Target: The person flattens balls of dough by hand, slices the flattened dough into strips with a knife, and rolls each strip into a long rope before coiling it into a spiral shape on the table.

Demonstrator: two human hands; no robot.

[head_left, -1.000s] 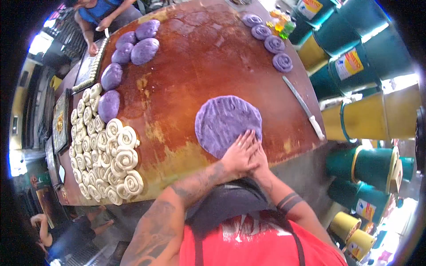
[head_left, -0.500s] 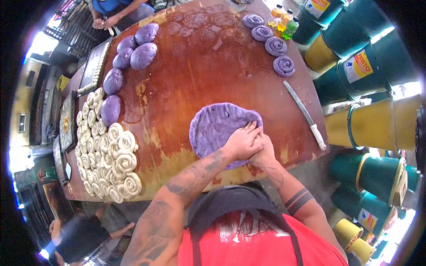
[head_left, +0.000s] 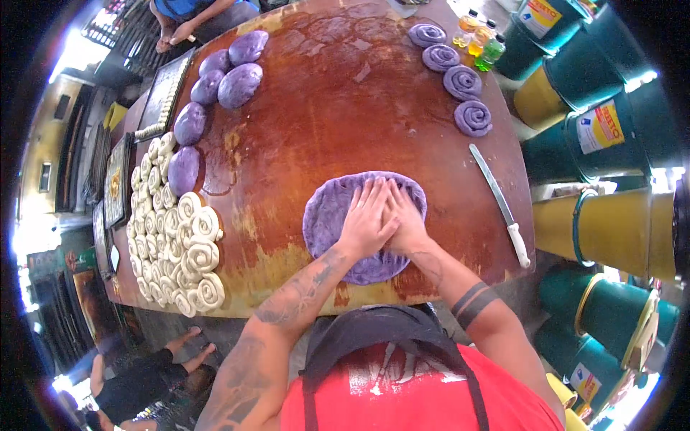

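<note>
A flattened round of purple dough (head_left: 327, 226) lies on the table in front of me. My left hand (head_left: 368, 221) rests flat on its middle, fingers stretched toward the far edge. Beside it, my right hand (head_left: 406, 219) presses on the dough too, fingers extended and partly overlapped by the left. The dough's surface is dented and uneven, with a thicker rim. Neither hand grips anything.
Purple dough balls (head_left: 188, 123) and many white dough coils (head_left: 172, 251) lie at the left. Purple coils (head_left: 462, 82) line the far right, near bottles (head_left: 491, 52). A serrated knife (head_left: 496, 190) lies on the right. Barrels (head_left: 611, 233) stand beyond the table (head_left: 309, 122); another person's hands (head_left: 176, 36) show at top left.
My hands have moved left from the dough's right edge onto its middle, and the fingers now lie flatter and point away from me. The whole view has shifted slightly.
</note>
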